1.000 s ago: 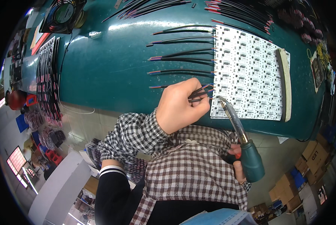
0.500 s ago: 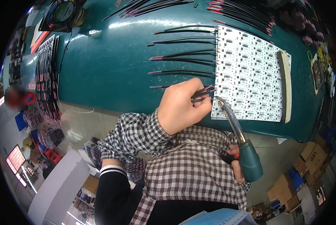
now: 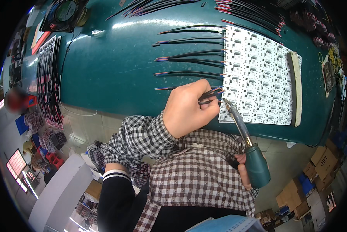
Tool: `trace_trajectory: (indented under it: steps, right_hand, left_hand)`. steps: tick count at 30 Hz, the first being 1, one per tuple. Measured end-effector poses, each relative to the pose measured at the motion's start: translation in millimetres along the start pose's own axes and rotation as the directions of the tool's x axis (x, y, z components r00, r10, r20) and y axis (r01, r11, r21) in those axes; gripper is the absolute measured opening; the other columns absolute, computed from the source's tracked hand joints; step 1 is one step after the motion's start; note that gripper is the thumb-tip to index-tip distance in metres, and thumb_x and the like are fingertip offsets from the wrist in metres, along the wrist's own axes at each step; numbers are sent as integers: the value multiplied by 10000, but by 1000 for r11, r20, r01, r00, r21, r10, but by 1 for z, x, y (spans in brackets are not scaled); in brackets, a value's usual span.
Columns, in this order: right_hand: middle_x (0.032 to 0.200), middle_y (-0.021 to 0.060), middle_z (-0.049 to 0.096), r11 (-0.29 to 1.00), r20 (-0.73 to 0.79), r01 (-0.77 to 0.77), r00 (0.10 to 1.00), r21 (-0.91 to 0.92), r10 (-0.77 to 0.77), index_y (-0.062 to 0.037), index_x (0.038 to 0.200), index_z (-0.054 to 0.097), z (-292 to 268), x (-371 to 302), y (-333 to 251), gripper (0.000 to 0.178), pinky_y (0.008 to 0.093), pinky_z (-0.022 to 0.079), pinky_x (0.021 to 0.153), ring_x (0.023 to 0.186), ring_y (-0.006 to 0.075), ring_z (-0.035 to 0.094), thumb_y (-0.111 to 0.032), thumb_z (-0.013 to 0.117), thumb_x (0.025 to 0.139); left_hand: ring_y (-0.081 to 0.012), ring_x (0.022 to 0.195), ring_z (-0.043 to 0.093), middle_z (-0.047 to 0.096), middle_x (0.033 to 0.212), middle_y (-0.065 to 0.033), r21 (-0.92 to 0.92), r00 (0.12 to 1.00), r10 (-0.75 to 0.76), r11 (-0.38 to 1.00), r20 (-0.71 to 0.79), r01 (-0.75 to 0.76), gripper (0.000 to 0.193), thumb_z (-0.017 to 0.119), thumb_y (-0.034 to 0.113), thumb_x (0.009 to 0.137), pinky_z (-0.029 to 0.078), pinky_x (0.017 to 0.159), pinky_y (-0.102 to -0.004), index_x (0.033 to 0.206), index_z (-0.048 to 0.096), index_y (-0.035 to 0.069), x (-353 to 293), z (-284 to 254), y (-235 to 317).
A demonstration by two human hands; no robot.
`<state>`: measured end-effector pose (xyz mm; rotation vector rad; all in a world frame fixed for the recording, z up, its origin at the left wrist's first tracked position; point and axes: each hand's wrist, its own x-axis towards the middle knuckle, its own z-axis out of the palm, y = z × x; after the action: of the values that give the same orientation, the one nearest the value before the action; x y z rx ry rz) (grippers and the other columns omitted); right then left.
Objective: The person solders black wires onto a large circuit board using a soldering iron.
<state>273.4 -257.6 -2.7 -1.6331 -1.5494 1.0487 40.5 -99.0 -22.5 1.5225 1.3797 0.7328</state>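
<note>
My left hand (image 3: 191, 107) pinches several short black cables (image 3: 207, 101) whose stripped ends point at the left edge of a white circuit board panel (image 3: 258, 77). My right hand (image 3: 243, 172), partly hidden, is wrapped round the green handle of a soldering iron (image 3: 257, 165). The iron's bent tip touches or nearly touches the board edge just right of my left fingers. Farther up that edge, a row of black two-wire cables (image 3: 193, 54) runs out to the left, their ends at the board's rim.
A grey and cream bar (image 3: 294, 89) lies along the panel's right side. Loose cables (image 3: 251, 15) lie beyond the panel, with another bunch (image 3: 154, 7) at the far middle. A fan (image 3: 65, 13) stands far left, near stacked wired strips (image 3: 49, 81) on the green table (image 3: 104, 77).
The soldering iron has shifted very slightly, its tip staying by the board's left edge. My left hand keeps its pinch on the cables, almost unmoved.
</note>
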Motion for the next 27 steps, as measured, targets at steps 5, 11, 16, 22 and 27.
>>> trace_trajectory:
  steps: [5,11,16,22,27]
  right_hand:
    - [922,98,711,1000,18,30,999,5,-30,-14,1049,665,-6,9,-8,388,373,553,722,832,252,689,-331,748,841]
    - [986,173,672,971,-10,-86,996,222,90,50,1125,617,-3,3,-8,500,367,606,757,907,278,692,-351,743,853]
    - [967,172,657,967,-10,-84,996,241,89,65,1130,612,-3,2,-8,522,373,617,757,921,286,689,-362,741,859]
    - [1088,183,628,897,-59,-135,983,421,175,66,1275,494,-1,-6,-1,627,395,588,857,1069,287,636,-342,740,867]
    - [1129,212,612,853,-47,-224,959,471,278,67,1287,461,-8,-12,-1,658,398,574,886,1082,289,628,-334,755,856]
  left_hand:
    - [-33,552,485,587,642,-34,0,1000,-15,1000,4,15,169,715,66,762,408,489,-226,737,564,-5,0,-1,0]
    - [-36,550,485,591,646,-41,5,1000,-8,1000,5,8,180,714,64,762,409,490,-230,732,550,-5,1,-1,0]
    - [-32,600,510,615,698,-46,13,997,-36,999,70,35,163,719,60,794,429,533,-220,803,571,-7,1,-5,0]
    - [-116,797,589,637,920,-93,-217,954,-189,946,231,240,89,635,3,903,480,717,-252,990,625,-7,0,-27,-2]
    - [-241,844,615,642,901,-94,72,941,337,940,-32,-334,167,617,-65,868,495,743,-320,1010,691,-15,-16,-42,26]
